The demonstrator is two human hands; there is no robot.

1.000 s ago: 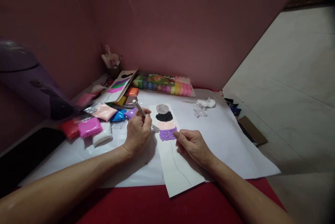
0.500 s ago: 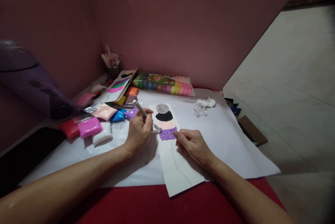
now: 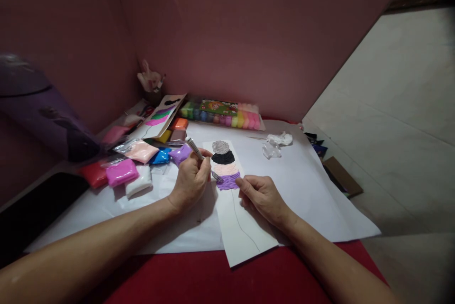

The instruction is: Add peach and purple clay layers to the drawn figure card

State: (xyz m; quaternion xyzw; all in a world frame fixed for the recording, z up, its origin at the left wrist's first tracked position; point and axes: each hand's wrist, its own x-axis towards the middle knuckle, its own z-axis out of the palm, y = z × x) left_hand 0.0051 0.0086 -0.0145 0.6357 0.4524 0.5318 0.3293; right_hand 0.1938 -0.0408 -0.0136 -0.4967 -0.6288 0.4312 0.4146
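A long white card [image 3: 239, 221] lies on a white sheet, with bands of grey, black, peach and purple clay [image 3: 228, 181] pressed onto its far end. My left hand [image 3: 190, 181] is closed around a thin metal fork-tipped tool [image 3: 197, 150], whose tip touches the left edge of the purple band. My right hand [image 3: 262, 196] rests on the card just right of the purple clay, fingers curled and pinched down against the card's edge.
Bags of coloured clay [image 3: 122, 171] lie at the left, with a boxed row of clay colours [image 3: 221, 114] against the pink wall. Another decorated card [image 3: 160, 116] leans at the back. Crumpled plastic [image 3: 279, 140] lies at the right, a purple bag at the far left.
My left hand has shifted slightly right and tilted the tool, moving its tip from the peach band down onto the purple clay. My right hand has stayed put.
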